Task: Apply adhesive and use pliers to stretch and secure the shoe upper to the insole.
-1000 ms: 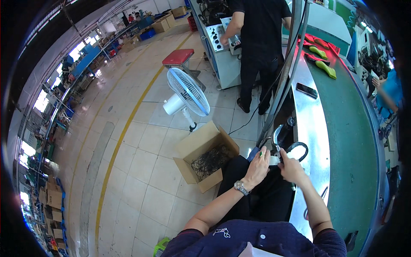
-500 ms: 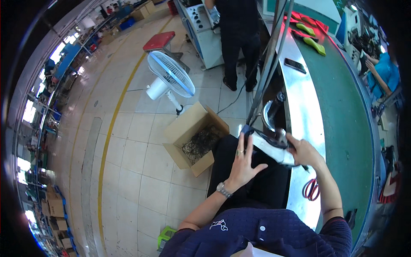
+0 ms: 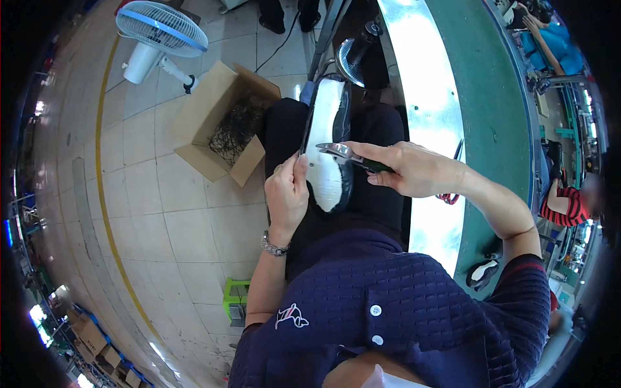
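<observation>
A black shoe upper (image 3: 324, 132) with a white underside lies bottom up, lengthwise over my lap. My left hand (image 3: 286, 194) grips its left edge, thumb against the white face and fingers curled under. From the right, my right hand (image 3: 414, 169) is closed around a pair of pincers (image 3: 337, 151) with a shiny curved head and a dark handle. The pincers' head is over the middle of the white underside; whether it touches cannot be made out. The far end of the upper is close to a shiny round metal piece (image 3: 350, 63) on a stand.
To my left stands an open cardboard box (image 3: 210, 107) with dark tangled scraps, beyond it a fan (image 3: 158, 35). A metal ledge (image 3: 432, 97) and a green belt (image 3: 486, 97) run along my right. Another shoe (image 3: 482, 275) lies near my right elbow. A green stool (image 3: 236, 301) is at lower left.
The shoe upper has swung from slanted at the right to lengthwise on my lap. My left hand has closed on its edge, and the pincers now show over it. The whole view has shifted.
</observation>
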The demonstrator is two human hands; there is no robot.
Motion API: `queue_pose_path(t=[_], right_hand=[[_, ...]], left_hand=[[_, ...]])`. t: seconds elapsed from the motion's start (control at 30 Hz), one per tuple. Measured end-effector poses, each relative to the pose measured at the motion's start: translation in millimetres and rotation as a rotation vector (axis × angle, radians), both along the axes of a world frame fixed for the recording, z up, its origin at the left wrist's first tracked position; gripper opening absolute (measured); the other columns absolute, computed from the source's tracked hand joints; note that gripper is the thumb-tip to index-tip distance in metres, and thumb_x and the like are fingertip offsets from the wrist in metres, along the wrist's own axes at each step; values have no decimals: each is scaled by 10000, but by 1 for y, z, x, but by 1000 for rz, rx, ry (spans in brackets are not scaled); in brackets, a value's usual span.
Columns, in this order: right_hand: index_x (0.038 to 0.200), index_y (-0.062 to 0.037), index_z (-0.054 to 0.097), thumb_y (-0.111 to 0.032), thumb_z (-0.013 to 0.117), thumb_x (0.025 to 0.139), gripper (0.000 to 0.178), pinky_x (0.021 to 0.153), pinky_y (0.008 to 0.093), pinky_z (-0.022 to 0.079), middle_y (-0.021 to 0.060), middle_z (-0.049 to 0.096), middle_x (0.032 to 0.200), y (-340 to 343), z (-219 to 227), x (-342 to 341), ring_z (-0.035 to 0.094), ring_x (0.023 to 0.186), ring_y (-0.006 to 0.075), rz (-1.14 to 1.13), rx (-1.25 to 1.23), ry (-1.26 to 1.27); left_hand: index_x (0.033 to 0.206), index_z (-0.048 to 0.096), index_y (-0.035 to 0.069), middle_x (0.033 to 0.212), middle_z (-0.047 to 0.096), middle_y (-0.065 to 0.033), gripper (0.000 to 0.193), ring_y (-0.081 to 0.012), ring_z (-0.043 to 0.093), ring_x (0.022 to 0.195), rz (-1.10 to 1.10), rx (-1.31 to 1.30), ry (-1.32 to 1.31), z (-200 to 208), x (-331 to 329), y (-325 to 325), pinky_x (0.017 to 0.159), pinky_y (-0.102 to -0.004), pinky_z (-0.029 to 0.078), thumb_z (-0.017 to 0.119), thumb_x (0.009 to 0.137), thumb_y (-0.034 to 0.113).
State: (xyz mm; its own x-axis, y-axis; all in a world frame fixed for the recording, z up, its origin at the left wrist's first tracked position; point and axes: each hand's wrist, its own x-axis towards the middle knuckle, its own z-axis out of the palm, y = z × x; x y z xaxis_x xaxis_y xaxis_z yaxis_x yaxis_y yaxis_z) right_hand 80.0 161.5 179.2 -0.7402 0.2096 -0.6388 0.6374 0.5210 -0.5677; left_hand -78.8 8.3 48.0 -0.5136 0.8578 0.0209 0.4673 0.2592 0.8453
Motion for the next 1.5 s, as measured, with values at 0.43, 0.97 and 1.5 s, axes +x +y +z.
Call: queue_pose_path(t=[0.43,0.97,1.5], right_hand=[[1495,-177,281,-120,533,968,587,531,363,523,166,662,723,3,-15,-16,661,583,278,220,110,-30],[1493,-254,278,-140,619,918,678,517,395,524,169,656,801,0,-55,26,594,487,283,30,65,263],[1509,-257,265,-269,543,973,604,460,366,448,114,520,535,83,-36,-51,542,442,235,487,613,252]], left_hand=[[1331,536,21,1048,673,-167,405,-232,666,801,-56,-82,-235,4,16,-8,719,-311,531,543,978,219],[1541,196,144,1502,363,-21,758,-160,387,1327,-107,142,-1636,-27,8,49,1103,-317,282,619,934,311],[1543,176,139,1421,441,-43,724,-139,459,1246,-113,165,-1403,-15,10,46,1045,-297,366,590,954,215]])
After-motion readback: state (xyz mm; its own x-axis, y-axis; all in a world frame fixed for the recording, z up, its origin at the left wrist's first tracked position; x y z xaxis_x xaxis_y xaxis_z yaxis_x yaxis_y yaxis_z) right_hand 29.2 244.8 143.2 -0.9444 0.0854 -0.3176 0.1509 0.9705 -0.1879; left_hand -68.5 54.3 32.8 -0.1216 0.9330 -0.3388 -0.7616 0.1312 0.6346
